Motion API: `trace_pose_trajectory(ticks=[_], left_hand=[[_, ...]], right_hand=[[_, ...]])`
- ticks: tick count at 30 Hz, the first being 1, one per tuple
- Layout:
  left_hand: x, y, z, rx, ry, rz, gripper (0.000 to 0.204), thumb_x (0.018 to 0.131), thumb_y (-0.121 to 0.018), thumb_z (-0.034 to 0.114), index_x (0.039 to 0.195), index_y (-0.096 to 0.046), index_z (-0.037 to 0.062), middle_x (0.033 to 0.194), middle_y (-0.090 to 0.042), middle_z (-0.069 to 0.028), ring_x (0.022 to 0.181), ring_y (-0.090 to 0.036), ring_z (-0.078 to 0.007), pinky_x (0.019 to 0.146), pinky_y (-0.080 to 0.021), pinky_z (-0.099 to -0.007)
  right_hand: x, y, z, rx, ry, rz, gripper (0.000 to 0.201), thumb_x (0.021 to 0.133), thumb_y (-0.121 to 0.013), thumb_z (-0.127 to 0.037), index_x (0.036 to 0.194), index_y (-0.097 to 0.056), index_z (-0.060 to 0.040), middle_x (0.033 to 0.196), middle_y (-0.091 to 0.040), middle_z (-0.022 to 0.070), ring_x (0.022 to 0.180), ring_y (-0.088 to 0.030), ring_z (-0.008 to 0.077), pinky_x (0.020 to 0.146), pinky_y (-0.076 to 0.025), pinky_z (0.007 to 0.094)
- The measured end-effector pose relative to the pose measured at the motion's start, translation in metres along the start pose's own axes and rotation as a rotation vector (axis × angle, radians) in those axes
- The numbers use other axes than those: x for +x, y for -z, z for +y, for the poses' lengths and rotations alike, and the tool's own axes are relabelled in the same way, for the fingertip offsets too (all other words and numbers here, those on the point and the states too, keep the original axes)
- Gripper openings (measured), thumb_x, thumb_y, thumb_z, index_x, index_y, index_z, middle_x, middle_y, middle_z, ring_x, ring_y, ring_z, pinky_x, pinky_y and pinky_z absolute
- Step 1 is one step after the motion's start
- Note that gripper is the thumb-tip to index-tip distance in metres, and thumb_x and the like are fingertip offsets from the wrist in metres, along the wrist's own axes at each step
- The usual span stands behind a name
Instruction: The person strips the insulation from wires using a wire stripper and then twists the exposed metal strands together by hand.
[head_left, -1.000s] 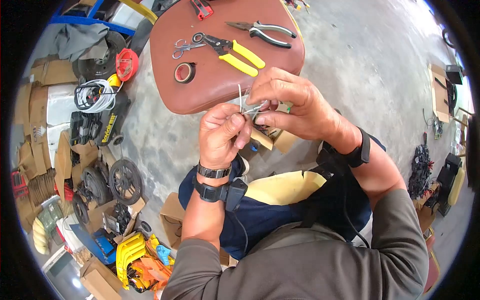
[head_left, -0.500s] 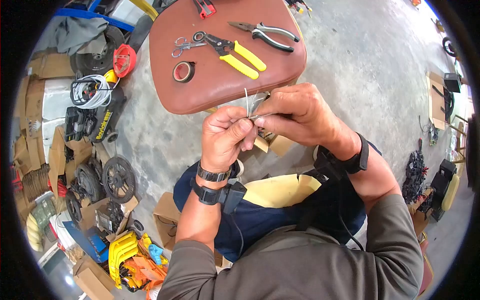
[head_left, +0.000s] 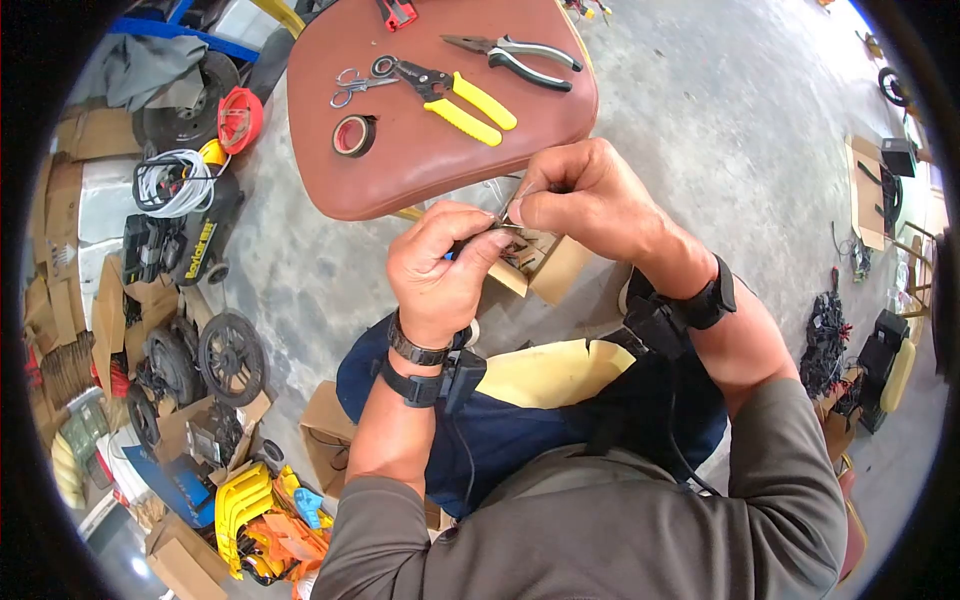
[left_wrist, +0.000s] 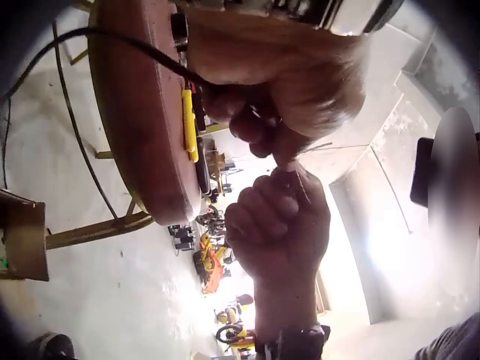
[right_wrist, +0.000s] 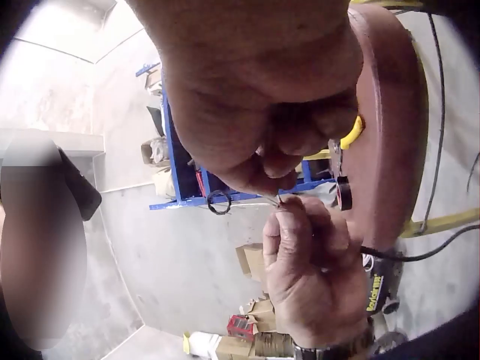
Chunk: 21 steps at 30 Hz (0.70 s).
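In the head view, the left hand (head_left: 438, 270) pinches thin wires (head_left: 508, 212) between thumb and index finger. The right hand (head_left: 592, 205) meets it just to the right, thumb and curled fingers gripping wire ends. A black cable (left_wrist: 112, 36) runs from the left hand in the left wrist view. Light strands (right_wrist: 271, 199) show between both sets of fingertips in the right wrist view; how they lie together is too small to tell.
The brown seat (head_left: 350, 195) holds yellow-handled strippers (head_left: 465, 108), pliers (head_left: 515, 60), scissors (head_left: 360, 86), black tape (head_left: 354, 136) and a red cutter (head_left: 397, 13). An open carton (head_left: 560, 270) stands below the hands; wheels and boxes lie at left.
The right hand has moved from loosely spread fingers to a closer grip on the wires. The upright white strand beside the left fingertips no longer stands up clearly. The view has shifted slightly.
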<state>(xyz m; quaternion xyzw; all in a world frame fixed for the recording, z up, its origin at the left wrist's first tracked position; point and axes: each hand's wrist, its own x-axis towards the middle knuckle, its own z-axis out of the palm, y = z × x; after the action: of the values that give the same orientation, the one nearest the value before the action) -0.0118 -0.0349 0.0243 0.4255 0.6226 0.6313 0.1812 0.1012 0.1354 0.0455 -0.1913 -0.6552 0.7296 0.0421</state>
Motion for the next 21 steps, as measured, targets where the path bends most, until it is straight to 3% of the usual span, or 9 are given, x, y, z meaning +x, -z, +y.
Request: trace_pose_trajectory(ticks=[4,7,10,13,16,21], left_hand=[[-0.002,0.003,-0.004,-0.008,0.019,0.005,0.014,0.081,-0.075,-0.003,0.092,-0.068,-0.0024,0.086,-0.066,-0.0078,0.076,-0.058,-0.0118,0.065,-0.047,-0.0245],[-0.002,0.012,0.001,-0.164,0.271,-0.017,0.011,0.085,-0.074,0.002,0.094,-0.068,-0.0009,0.084,-0.065,-0.0078,0.067,-0.056,-0.0111,0.058,-0.045,-0.0234],[-0.001,0.018,-0.007,-0.357,0.345,-0.04,0.012,0.089,-0.071,0.008,0.098,-0.067,0.0011,0.082,-0.065,-0.0075,0.06,-0.054,-0.0111,0.051,-0.041,-0.0229],[-0.002,0.019,-0.013,-0.541,0.39,-0.043,0.014,0.091,-0.07,0.01,0.102,-0.067,0.0025,0.081,-0.065,-0.0075,0.057,-0.053,-0.0124,0.05,-0.041,-0.0232],[-0.005,0.018,-0.016,-0.677,0.448,-0.087,0.017,0.091,-0.07,0.011,0.106,-0.067,0.0036,0.081,-0.066,-0.0077,0.057,-0.054,-0.0132,0.049,-0.04,-0.0233],[-0.005,0.013,-0.022,-0.769,0.453,-0.132,0.018,0.091,-0.069,0.012,0.107,-0.067,0.0043,0.083,-0.066,-0.008,0.056,-0.053,-0.0132,0.047,-0.039,-0.0231]], right_hand=[[0.004,0.006,0.005,-0.033,0.023,-0.094,0.011,0.081,-0.069,-0.007,0.089,-0.07,0.0008,0.07,-0.062,-0.002,0.066,-0.055,0.0038,0.058,-0.045,0.0234],[0.001,0.014,-0.001,0.009,0.069,-0.194,0.022,0.082,-0.069,-0.005,0.104,-0.068,-0.0003,0.079,-0.063,-0.0021,0.072,-0.055,0.0033,0.064,-0.046,0.0226],[0.003,0.015,0.003,-0.037,0.185,-0.155,0.031,0.083,-0.069,-0.004,0.114,-0.066,-0.0043,0.088,-0.063,-0.0023,0.076,-0.055,0.0033,0.068,-0.046,0.0222],[0.003,0.006,0.007,-0.117,0.293,-0.082,0.028,0.082,-0.07,-0.003,0.11,-0.068,-0.0069,0.089,-0.063,-0.0018,0.076,-0.055,0.0052,0.067,-0.046,0.0225],[0.001,0.003,0.004,-0.217,0.384,-0.086,0.022,0.082,-0.07,0.003,0.102,-0.069,-0.004,0.091,-0.066,0.0006,0.083,-0.059,0.0096,0.076,-0.048,0.0267],[0.004,0.002,0.004,-0.255,0.529,-0.082,0.017,0.079,-0.073,0.002,0.095,-0.069,-0.0028,0.088,-0.068,0.006,0.081,-0.064,0.0191,0.073,-0.051,0.0324]])
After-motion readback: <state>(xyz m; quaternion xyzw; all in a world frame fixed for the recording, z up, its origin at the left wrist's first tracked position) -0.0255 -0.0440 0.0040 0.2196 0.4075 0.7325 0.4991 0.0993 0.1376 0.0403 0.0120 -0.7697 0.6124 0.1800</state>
